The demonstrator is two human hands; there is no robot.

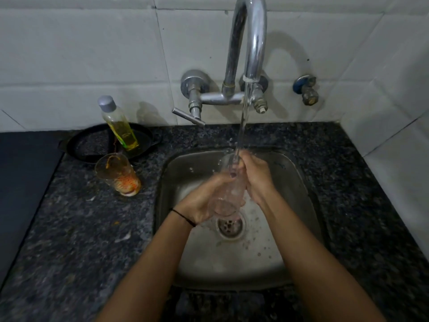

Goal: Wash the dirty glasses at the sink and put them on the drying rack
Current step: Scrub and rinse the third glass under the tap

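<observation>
A clear tall glass is held over the steel sink, under water running from the chrome tap. My left hand grips the glass's lower part from the left. My right hand grips its upper part near the rim from the right, and the stream falls onto the rim by my fingers. A second glass with orange residue at its bottom stands on the counter left of the sink.
A bottle of yellow liquid stands in a black pan at the back left. The dark granite counter surrounds the sink. A tap lever juts out left. A wall valve sits at the right. The drain lies below the glass.
</observation>
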